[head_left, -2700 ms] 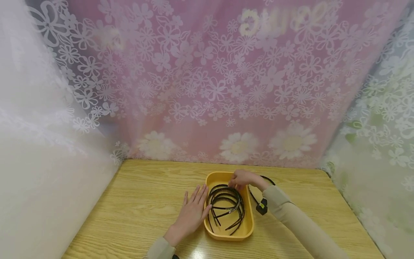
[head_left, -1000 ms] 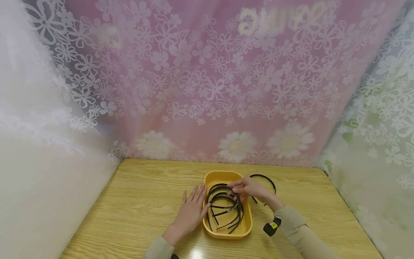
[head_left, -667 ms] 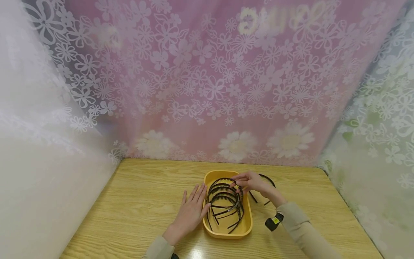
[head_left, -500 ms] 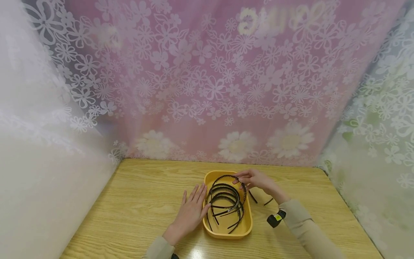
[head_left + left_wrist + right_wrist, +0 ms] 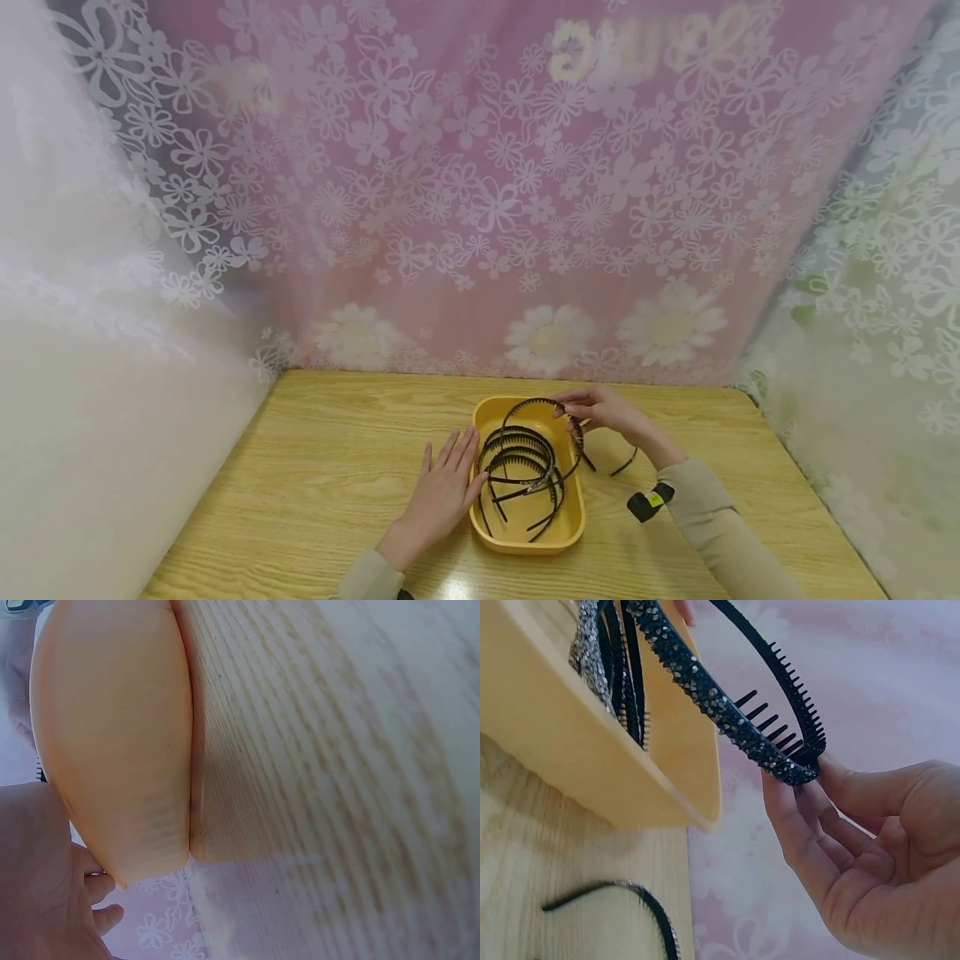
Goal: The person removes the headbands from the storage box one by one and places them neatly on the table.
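Pink floral cloth (image 5: 450,217) hangs beyond both hands, and a wood-grain surface (image 5: 352,458) spreads beneath them. Between the hands sits a yellow basket (image 5: 527,547), its near end reaching back past the fingers.

On the basket's left side, the left hand (image 5: 438,496) rests with straight fingers spread along the rim, holding none of the headbands. Over the far right of the basket, the right hand (image 5: 603,414) pinches the stone-covered headband (image 5: 701,690) at its curve, with thumb and fingers meeting on the band. Its teeth show on the inner side, and its legs reach back from the fingertips toward the left hand.

Just to the right of the left hand, inside the basket, the other headbands (image 5: 634,682) lie nested and overlapping. One more, the loose headband (image 5: 655,904), lies on the surface outside the basket, partly hidden under the right hand and wrist.

Compared with half a second ago, the right hand has shifted further right, taking its band from above the nest to over the right-hand rim; the left hand has stayed put. That band now looks largely separated from the bunch, though whether its ends touch the others I cannot tell.
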